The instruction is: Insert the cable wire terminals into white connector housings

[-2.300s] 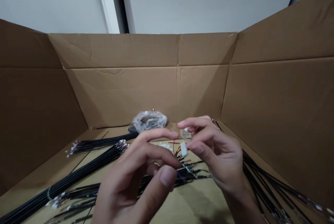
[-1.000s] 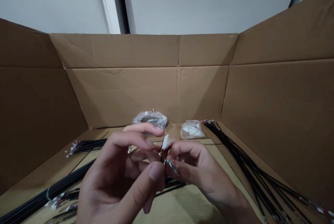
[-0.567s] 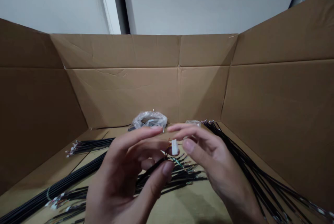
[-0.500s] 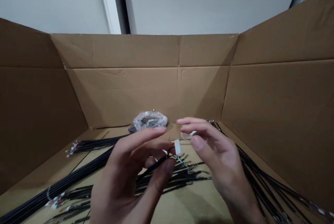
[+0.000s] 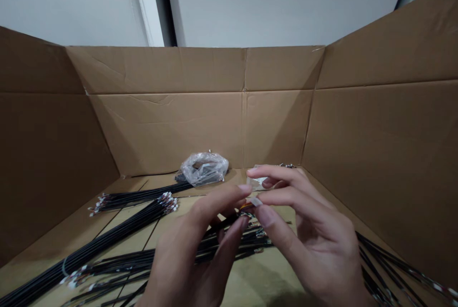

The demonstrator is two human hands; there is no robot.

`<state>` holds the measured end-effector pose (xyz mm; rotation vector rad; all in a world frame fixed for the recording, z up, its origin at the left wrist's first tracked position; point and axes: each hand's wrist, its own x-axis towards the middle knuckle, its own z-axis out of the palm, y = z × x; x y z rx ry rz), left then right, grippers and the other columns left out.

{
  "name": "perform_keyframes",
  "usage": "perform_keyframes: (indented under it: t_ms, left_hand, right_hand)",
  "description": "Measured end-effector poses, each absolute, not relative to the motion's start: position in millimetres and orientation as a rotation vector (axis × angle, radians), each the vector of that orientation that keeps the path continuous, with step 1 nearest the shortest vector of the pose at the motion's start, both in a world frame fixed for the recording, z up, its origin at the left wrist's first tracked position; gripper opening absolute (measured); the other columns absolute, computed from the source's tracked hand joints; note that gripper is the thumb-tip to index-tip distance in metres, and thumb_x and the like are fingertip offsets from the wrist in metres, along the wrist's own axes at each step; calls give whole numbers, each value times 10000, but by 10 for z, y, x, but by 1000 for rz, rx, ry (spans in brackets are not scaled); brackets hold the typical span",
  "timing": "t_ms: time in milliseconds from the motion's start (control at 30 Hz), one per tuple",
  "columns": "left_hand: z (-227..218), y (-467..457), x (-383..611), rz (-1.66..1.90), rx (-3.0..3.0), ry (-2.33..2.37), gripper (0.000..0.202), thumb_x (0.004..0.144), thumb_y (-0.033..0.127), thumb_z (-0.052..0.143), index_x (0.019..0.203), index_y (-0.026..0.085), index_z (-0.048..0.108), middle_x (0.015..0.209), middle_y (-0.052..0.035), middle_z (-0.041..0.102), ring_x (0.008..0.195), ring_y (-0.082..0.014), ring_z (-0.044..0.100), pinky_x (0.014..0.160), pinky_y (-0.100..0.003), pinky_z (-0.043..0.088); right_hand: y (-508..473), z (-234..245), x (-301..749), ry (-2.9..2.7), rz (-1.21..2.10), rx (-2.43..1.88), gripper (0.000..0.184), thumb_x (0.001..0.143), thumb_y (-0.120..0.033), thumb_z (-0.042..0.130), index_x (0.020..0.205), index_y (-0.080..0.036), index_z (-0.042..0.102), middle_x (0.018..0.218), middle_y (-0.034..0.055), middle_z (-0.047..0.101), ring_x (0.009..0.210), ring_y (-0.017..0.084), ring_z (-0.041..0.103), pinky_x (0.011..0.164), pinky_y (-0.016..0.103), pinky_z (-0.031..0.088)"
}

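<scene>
Both hands are raised low in the middle of a large cardboard box [image 5: 200,121]. My left hand [image 5: 200,254] pinches a thin black cable [image 5: 229,223] between thumb and fingers, its coloured wire ends pointing up. My right hand [image 5: 307,240] pinches a small white connector [image 5: 255,201] at those wire ends, between thumb and forefinger. The fingertips of both hands nearly touch around the connector, which is partly hidden.
Bundles of black cables [image 5: 118,235] with white ends lie on the box floor at left, more black cables [image 5: 393,269] along the right wall. A crumpled clear plastic bag [image 5: 203,167] sits at the back; a second small bag [image 5: 258,182] shows behind my right fingers.
The hands came closer together and lower. My right fingers closed onto the white connector, which now sits between both hands' fingertips. The view shifted slightly down.
</scene>
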<state>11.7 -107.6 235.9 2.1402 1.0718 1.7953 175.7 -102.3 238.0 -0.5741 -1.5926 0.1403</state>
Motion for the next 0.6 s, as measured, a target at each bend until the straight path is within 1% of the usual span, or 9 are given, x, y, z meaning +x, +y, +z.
perform_keyframes:
  t_ms: [100,167,267,400,500,600]
  left_hand:
    - [2308,-1066,64,1798,2326,1036,387,953,200,706,1279,398,643,1082,52,831,863,-166,823,824,-250,674]
    - [2295,-1062,29,1784,2425,1063,397,972,185,680,1298,401,614,1128,71,829,897,-142,824,874,-221,656]
    - [2299,-1056,-9,1791,2513,1156,323,1000,228,655,1288,364,604,1127,60,832,945,-146,825,897,-213,647]
    - [2322,-1042,-29,1844,2609,1197,232,1060,308,572,1290,338,583,1086,59,836,926,-128,825,871,-192,647]
    - [2342,-1029,-34,1794,2666,1193,202,1078,314,546,1278,320,577,1088,60,837,946,-114,823,880,-173,639]
    - [2348,-1013,-38,1760,2673,1164,204,1080,280,539,1279,308,574,1116,59,835,987,-108,817,908,-164,629]
  right_hand:
    - [-1022,2398,1761,-1601,122,-562,136,945,-119,722,927,-240,780,1132,12,793,1034,168,738,948,340,543]
    - [-1021,2401,1765,-1610,101,-559,153,941,-97,720,934,-236,784,1145,9,784,997,151,730,907,315,550]
    - [-1017,2392,1765,-1621,51,-556,165,930,-80,718,938,-230,785,1159,11,771,986,149,710,892,309,547]
    - [-1014,2377,1760,-1638,9,-577,207,924,-45,690,958,-228,780,1188,11,750,1021,147,684,908,306,536]
    - [-1020,2369,1756,-1632,-6,-597,207,925,-42,679,944,-228,767,1195,1,738,998,134,674,919,313,523]
    - [-1023,2364,1752,-1624,6,-602,192,935,-58,675,937,-229,761,1182,1,734,989,139,672,890,326,525]
